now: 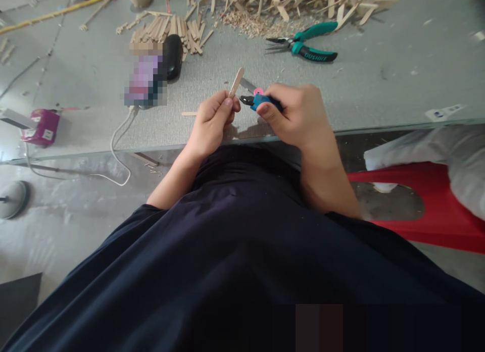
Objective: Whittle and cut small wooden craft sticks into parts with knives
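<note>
My left hand [212, 122] pinches a flat wooden stick [237, 82] that points up and away over the near edge of the grey table [379, 89]. My right hand [299, 117] is wrapped round the blue handles of small cutting pliers [254, 100]. Their dark jaws point left and sit just beside the stick's lower part, near my left fingertips. Both hands hover over the table's front edge, above my dark-clothed lap.
Green-handled long-nose pliers [303, 44] lie further back. A heap of wooden sticks and shavings [265, 8] fills the far side. A black object [172, 56], a blurred patch with a white cable [119, 145], a purple box [41, 127] and a red stool [428, 205] are around.
</note>
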The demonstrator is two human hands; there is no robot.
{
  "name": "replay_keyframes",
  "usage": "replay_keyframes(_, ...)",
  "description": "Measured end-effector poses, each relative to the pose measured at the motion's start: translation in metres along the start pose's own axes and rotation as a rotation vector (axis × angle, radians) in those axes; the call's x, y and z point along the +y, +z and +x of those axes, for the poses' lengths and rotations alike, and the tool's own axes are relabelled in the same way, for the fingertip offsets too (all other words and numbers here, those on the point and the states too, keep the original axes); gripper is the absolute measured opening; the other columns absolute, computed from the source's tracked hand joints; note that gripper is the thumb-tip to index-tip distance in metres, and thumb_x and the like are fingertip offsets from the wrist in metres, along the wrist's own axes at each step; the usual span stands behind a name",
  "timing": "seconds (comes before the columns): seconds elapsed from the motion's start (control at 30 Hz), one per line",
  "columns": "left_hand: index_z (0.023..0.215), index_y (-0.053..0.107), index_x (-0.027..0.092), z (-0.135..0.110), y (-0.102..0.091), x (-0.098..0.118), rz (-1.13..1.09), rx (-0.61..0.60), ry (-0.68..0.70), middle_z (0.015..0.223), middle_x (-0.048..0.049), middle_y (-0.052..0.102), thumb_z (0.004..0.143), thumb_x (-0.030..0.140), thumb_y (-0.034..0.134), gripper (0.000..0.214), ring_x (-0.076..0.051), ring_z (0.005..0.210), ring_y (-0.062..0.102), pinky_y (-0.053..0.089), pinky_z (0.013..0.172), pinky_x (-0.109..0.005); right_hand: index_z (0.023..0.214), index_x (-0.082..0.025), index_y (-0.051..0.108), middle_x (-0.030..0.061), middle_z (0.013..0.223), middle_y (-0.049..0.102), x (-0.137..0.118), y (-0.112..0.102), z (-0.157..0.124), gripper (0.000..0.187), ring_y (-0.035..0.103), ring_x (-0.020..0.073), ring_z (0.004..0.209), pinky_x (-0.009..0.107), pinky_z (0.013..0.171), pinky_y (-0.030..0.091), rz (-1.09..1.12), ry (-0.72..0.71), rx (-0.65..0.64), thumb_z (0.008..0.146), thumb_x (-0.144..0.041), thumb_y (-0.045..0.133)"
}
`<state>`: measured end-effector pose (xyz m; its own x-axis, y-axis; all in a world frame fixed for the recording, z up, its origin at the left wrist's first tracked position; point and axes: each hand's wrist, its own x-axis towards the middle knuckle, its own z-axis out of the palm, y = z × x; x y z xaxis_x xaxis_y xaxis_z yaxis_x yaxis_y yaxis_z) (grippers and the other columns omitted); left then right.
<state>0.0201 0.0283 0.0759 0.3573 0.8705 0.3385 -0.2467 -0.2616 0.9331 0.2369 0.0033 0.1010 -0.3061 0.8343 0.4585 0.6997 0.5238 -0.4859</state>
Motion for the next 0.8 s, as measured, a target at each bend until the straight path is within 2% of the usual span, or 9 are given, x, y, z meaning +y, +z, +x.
replay_keyframes(0.2,0.082,0.065,0.019,0.0010,-0.0003,0.0010,-0.018,-0.027,-0.012,0.063,0.0071,0.028,0.097,0.067,0.067,0.050,-0.004,0.051,0.027,0.021,0.048,-0.021,0.103,-0.027,0.072,0.0079,0.071,0.064,-0.0011,-0.0005,-0.0003,0.081,0.062,0.0266,0.074,0.040,0.068,0.042,-0.016,0.008,-0.006,0.097,-0.093,0.025)
replay_keyframes(0.4,0.084,0.069,0.021,-0.0002,-0.0010,0.0003,0.060,-0.013,0.014,0.061,0.0059,0.032,0.098,0.068,0.065,0.049,-0.006,0.051,0.031,0.024,0.049,-0.023,0.108,-0.028,0.073,0.0085,0.073,0.066,0.0012,0.0023,0.0002,0.084,0.067,0.0298,0.081,0.041,0.070,0.043,-0.029,0.005,0.003,0.095,-0.095,0.025)
replay_keyframes(0.57,0.084,0.070,0.021,-0.0001,-0.0014,-0.0006,0.055,-0.009,0.025,0.061,0.0058,0.032,0.100,0.065,0.064,0.048,-0.006,0.051,0.030,0.023,0.050,-0.024,0.109,-0.027,0.073,0.0092,0.075,0.066,-0.0008,0.0019,0.0003,0.088,0.066,0.0293,0.080,0.042,0.072,0.044,-0.045,0.029,-0.022,0.095,-0.096,0.020)
replay_keyframes(0.8,0.084,0.074,0.020,0.0018,-0.0016,-0.0022,0.025,-0.010,0.048,0.059,0.0063,0.028,0.099,0.064,0.067,0.046,-0.006,0.052,0.027,0.020,0.050,-0.023,0.101,-0.022,0.071,0.0073,0.069,0.057,0.0012,0.0044,0.0015,0.092,0.057,0.0241,0.066,0.039,0.066,0.034,-0.089,-0.014,0.027,0.097,-0.094,0.015)
